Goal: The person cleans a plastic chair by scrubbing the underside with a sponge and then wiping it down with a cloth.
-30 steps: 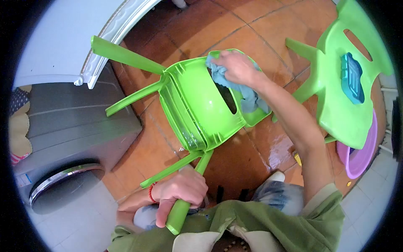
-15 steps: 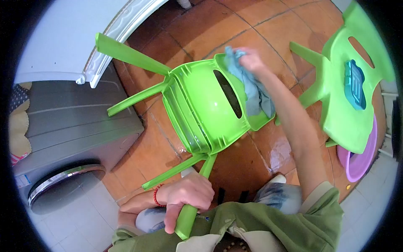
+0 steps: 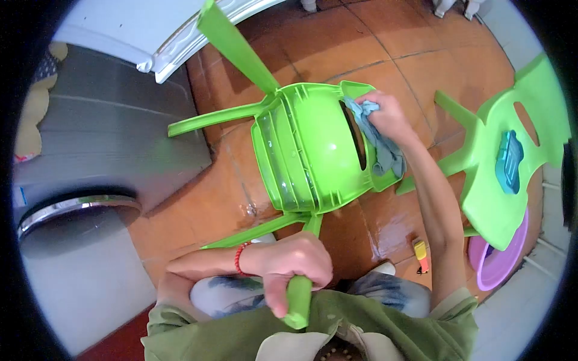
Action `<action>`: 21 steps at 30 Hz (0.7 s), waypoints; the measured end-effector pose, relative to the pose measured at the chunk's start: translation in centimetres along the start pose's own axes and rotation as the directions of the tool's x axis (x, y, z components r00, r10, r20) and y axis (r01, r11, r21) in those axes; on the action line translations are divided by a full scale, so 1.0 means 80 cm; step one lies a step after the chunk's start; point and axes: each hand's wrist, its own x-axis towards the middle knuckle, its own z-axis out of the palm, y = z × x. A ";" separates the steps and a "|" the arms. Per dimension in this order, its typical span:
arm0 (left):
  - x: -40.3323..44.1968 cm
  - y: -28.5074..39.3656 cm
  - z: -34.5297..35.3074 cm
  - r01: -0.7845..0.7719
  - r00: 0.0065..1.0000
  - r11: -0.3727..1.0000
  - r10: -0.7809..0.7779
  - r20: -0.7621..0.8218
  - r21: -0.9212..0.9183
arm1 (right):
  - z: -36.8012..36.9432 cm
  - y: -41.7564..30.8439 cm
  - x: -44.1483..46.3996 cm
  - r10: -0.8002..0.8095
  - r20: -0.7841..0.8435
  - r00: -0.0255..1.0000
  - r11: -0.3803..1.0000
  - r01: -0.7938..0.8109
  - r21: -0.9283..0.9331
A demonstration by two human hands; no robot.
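A green plastic chair (image 3: 319,147) is tipped over, its underside and legs facing me. My left hand (image 3: 298,262), with a red bracelet at the wrist, is wrapped round one chair leg near its end. My right hand (image 3: 386,117) grips a blue-grey cloth (image 3: 385,150) at the far edge of the backrest, beside the dark handle slot. The cloth hangs down over the backrest from my closed fingers.
At the right stands a second green chair (image 3: 494,180) with a teal plastic dish (image 3: 510,162) on its seat. Behind it is a purple basin (image 3: 503,265). A yellow and red brush-like object (image 3: 421,256) lies on the floor. A grey washing machine (image 3: 120,120) is at the left.
The held chair has shifted right and turned slightly, its upper leg now steeper. My right hand, first on the backrest, lifted away with the cloth and is now back at its edge.
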 end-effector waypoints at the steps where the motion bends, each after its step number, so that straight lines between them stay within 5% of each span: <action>1: 0.003 -0.002 0.003 -0.007 0.999 0.999 0.005 -0.048 -0.037 | -0.008 -0.021 0.005 -0.050 -0.014 0.999 0.999 0.050 0.014; 6: 0.024 -0.012 0.008 -0.040 0.992 0.999 0.039 -0.122 -0.010 | -0.006 -0.107 0.045 -0.403 -0.056 0.914 0.909 0.392 -0.145; 7: 0.025 -0.014 0.010 -0.048 0.990 0.999 0.048 -0.132 0.005 | 0.007 -0.109 0.052 -0.419 0.058 0.906 0.826 0.407 -0.390; 10: 0.023 -0.012 0.012 -0.057 0.982 0.998 0.058 -0.177 0.011 | 0.057 -0.128 0.048 -0.175 0.266 0.948 0.712 0.308 -0.631; 11: 0.026 -0.013 0.008 -0.053 0.980 0.999 0.053 -0.191 0.004 | 0.061 -0.128 0.050 -0.161 0.224 0.961 0.675 0.273 -0.686; 17: 0.022 -0.023 0.015 -0.046 0.982 0.997 0.056 -0.182 0.059 | 0.057 -0.125 0.043 -0.245 0.260 0.934 0.641 0.357 -0.679; 21: 0.027 -0.015 0.011 -0.077 0.973 0.996 0.087 -0.215 0.055 | 0.038 -0.140 0.010 -0.177 0.371 0.912 0.743 0.371 -0.557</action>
